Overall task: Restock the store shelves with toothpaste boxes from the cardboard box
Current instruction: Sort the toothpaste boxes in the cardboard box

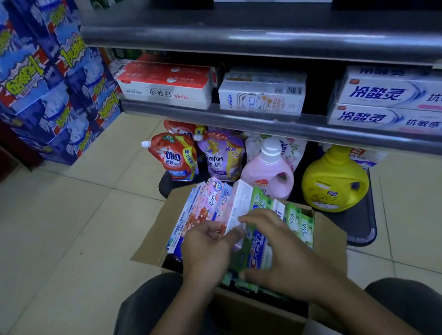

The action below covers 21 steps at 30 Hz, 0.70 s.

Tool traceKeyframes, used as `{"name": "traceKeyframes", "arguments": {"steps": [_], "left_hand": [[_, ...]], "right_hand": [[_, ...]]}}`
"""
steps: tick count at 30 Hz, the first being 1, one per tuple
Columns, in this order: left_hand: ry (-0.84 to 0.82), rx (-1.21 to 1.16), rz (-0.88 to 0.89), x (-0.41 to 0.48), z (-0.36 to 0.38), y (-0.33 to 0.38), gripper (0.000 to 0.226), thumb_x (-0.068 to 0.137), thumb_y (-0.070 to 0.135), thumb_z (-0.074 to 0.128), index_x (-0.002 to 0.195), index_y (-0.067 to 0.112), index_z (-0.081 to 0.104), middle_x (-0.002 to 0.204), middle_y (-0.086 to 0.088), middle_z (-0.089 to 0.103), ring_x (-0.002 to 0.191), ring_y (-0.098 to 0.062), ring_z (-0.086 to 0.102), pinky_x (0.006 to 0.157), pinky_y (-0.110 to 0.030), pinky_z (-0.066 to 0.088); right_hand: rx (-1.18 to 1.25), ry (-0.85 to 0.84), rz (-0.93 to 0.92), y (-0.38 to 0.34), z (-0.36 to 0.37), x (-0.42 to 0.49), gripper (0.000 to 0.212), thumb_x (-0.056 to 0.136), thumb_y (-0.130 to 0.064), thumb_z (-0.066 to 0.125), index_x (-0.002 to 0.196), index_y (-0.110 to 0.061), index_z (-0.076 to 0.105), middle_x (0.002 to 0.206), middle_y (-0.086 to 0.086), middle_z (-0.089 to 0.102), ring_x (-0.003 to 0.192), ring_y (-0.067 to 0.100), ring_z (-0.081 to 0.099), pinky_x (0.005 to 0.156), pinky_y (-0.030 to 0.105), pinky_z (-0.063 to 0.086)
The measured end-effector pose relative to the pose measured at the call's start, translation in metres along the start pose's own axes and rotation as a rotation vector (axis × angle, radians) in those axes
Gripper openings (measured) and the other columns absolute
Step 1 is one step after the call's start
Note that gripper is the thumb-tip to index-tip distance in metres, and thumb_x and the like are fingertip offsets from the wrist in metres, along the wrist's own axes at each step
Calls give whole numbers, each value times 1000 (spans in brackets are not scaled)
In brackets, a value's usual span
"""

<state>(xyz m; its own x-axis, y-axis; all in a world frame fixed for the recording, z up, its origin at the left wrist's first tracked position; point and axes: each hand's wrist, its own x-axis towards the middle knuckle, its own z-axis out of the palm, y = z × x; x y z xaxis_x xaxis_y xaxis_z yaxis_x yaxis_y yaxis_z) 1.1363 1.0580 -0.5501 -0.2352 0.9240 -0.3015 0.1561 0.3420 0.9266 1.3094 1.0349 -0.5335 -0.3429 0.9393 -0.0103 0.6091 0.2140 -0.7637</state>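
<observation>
1. Cardboard box (150,240): on the floor before you, under the shelf (306,126), keeping stock within reach.
2. Toothpaste boxes (213,204): stood on end inside, tightly packed.
3. Right hand (277,249): your fingers clasp a green toothpaste box (254,244), thumb beneath, apparently to lift it.
4. Left hand (207,244): curled against the neighbouring boxes, probably parting them; whether it grips cannot be told.

Brown cardboard box (150,237), flaps open. Inside it, toothpaste boxes (213,204) packed on end, leaning: pink and blue at its left side, green at its right. One green-white Crest box (257,246) held tilted over its middle, gripped by right hand (283,251).
</observation>
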Motion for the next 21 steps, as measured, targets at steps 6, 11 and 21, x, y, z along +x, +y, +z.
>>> {"name": "traceKeyframes", "arguments": {"steps": [6,11,21], "left_hand": [[-281,-141,118,-23,-6,34,34,71,49,60,84,25,79,78,4,77,74,-8,68,69,-19,50],[-81,-44,175,5,-24,34,39,68,54,53,87,30,78,81,12,74,70,-1,65,67,-28,45],[10,649,96,73,-39,-35,27,77,50,72,76,25,65,83,-1,66,67,-14,63,51,-25,39]], "right_hand": [[-110,481,-121,-16,11,2,42,85,-14,81,122,-25,63,126,-5,63,112,12,63,90,18,46],[460,705,101,-24,-6,1,23,90,-2,74,105,-19,73,92,-12,78,84,0,73,73,11,52],[1069,746,233,-21,-33,5,10,94,3,64,94,-3,72,94,23,77,91,36,76,79,32,63]]}}
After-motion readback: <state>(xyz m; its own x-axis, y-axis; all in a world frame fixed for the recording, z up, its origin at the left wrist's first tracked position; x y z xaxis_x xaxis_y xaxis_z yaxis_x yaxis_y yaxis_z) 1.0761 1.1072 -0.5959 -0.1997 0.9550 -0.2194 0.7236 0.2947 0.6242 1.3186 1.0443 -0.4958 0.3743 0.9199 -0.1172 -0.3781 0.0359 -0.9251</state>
